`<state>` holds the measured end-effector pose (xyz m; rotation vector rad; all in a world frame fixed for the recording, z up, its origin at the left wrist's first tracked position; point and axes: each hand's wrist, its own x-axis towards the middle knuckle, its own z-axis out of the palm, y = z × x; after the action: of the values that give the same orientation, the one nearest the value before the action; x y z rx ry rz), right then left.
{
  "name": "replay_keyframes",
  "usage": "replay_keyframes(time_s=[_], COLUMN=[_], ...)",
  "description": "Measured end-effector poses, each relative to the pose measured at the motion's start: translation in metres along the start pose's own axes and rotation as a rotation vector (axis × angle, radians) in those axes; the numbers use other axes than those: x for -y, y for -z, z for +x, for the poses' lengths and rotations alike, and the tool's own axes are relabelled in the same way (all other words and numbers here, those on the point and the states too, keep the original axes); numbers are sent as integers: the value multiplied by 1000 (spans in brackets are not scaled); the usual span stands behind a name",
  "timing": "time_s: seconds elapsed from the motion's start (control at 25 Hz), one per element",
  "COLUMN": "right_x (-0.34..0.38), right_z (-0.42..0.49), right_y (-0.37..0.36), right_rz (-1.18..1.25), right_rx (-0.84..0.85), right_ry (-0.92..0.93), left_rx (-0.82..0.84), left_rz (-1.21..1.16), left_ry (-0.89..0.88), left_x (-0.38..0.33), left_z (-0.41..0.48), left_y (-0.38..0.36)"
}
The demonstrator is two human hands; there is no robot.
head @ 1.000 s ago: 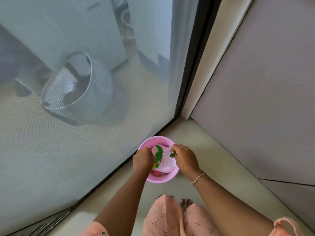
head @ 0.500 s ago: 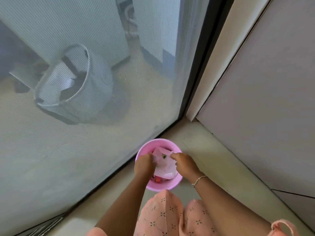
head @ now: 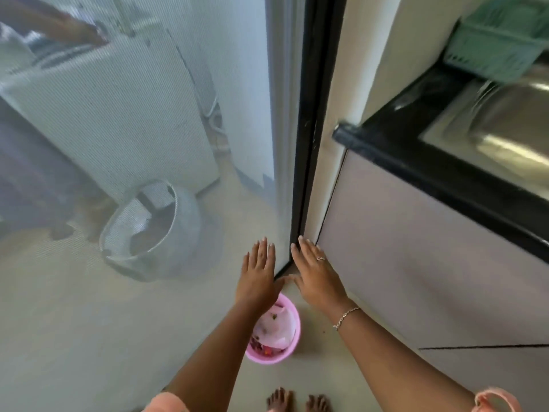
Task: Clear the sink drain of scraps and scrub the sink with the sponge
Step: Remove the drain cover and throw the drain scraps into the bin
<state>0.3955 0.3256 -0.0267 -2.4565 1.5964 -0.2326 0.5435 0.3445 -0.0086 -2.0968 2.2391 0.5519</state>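
A small pink bin [head: 292,346] stands on the floor by the screen door, with a pale bag and red scraps inside it. My left hand [head: 258,275] is raised above the bin, flat, fingers spread, holding nothing. My right hand [head: 315,273] is beside it, also flat and empty, with a ring and a bracelet. The steel sink [head: 502,120] shows at the upper right, set in a black counter [head: 416,162]. No sponge is in view.
A mesh screen door [head: 148,173] with a black frame [head: 309,120] fills the left. Behind it stand a grey basket [head: 154,230] and a white appliance. A green basket [head: 499,37] sits beside the sink. Grey cabinet fronts [head: 416,257] run along the right. My bare feet [head: 297,401] are at the bottom.
Both hands have let go of the bag in the pink bin and lifted away, now flat and empty. The view has risen, bringing the counter and sink into sight.
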Motion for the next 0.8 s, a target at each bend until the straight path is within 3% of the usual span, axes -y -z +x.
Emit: replay_keyframes(time_s=[0.32,0.8], right_x=[7,-29], right_z=[11,12], right_y=[120,211], right_rz=[-108,-175], right_rx=[-165,-371], right_ry=[-19,-228], left_rx=[-169,-281], left_rz=[61,132], left_ry=[-148,-334], left_x=[-47,-106], left_z=[-3,30], left_y=[105,179])
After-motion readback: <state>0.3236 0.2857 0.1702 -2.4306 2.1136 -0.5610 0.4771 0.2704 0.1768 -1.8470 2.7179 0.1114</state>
